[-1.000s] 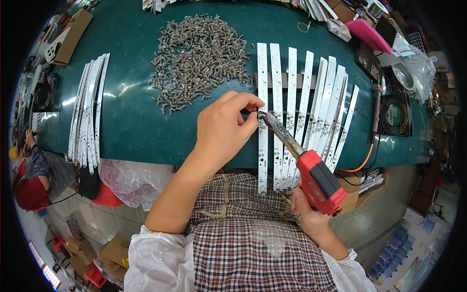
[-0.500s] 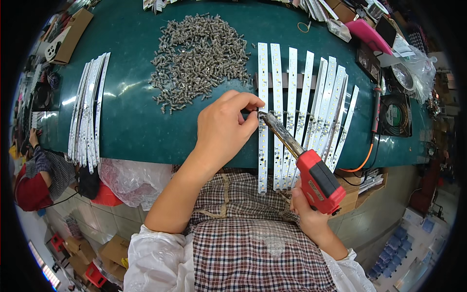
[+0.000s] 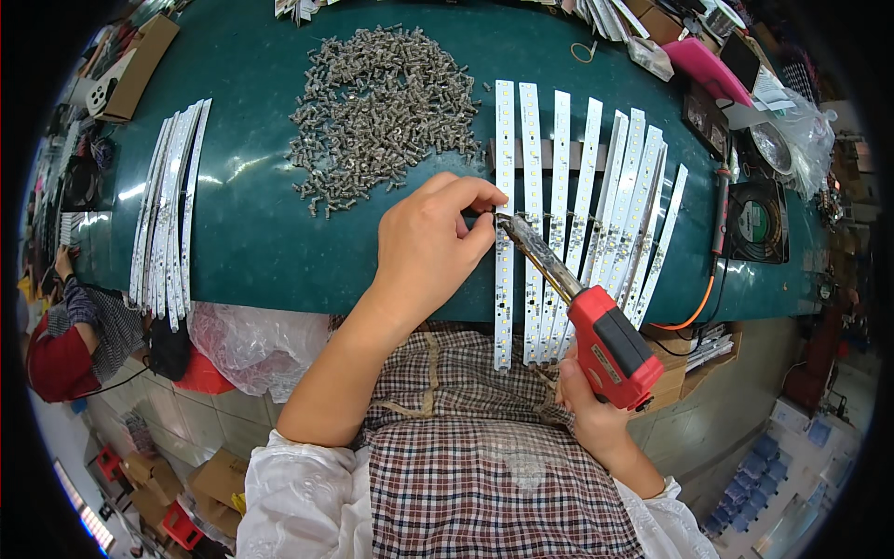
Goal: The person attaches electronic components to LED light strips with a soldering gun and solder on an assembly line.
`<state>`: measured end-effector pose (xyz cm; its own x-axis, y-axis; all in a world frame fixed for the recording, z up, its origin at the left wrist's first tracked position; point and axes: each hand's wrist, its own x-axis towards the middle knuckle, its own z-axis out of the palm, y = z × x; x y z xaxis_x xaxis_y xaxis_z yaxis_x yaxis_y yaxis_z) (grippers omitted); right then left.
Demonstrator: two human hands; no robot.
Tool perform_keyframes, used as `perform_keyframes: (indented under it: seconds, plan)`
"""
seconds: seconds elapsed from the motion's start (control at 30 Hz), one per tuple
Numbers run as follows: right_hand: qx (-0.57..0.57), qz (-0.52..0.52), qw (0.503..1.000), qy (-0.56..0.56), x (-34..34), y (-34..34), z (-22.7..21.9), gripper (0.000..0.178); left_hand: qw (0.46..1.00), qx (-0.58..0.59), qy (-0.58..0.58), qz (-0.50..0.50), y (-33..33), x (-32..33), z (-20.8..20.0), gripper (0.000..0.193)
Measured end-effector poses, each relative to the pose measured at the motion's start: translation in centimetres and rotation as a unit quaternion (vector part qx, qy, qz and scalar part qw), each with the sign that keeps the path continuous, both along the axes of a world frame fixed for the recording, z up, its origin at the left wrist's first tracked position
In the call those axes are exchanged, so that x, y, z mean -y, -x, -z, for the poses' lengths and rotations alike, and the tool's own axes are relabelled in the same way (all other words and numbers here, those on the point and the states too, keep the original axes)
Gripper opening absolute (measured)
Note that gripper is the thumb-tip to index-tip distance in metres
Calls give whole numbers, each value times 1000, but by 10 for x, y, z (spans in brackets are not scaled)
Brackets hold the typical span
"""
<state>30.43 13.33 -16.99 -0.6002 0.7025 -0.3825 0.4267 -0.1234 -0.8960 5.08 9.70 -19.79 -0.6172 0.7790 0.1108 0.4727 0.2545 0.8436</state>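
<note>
My right hand [image 3: 596, 410] is wrapped round the handle of a red and black soldering gun [image 3: 612, 349]. The metal tip of the gun points up and left, reaching the middle of the leftmost white LED strip [image 3: 504, 298]. At that same spot my left hand [image 3: 433, 238] pinches thumb and forefinger together at the strip's left edge. A small dark piece shows between those fingertips, too hidden to name. To the right, several more LED strips [image 3: 633, 196] lie fanned out, their upper parts across a dark bar [image 3: 579, 156].
A heap of small metal parts [image 3: 382, 112] lies on the green table [image 3: 251, 242], beyond my left hand. Another bundle of LED strips [image 3: 168, 214] is at the left. A fan [image 3: 756, 221] and an orange cable [image 3: 694, 312] are at the right. A co-worker's arm [image 3: 79, 303] shows far left.
The left-hand LED strips have shifted very slightly to the right at their far ends. Both hands and the soldering gun stay almost in place.
</note>
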Motion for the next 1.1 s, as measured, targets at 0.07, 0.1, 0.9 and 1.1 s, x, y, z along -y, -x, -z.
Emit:
perform_keyframes:
  seconds: [0.07,0.1,0.9,1.1]
  plan:
    - [-15,-12,999,-42,0,5,0,18,1000,-1,2,-1,0,0,-1,22]
    - [-29,-23,996,-85,0,7,0,13,1000,0,5,1,0,0,-2,21]
    - [-112,133,984,-48,-8,1,-30,15,999,41,-2,21,7,3,-8,25]
    - [-209,286,925,-135,-31,-9,-45,14,999,-21,-31,-9,28,-20,-35,21]
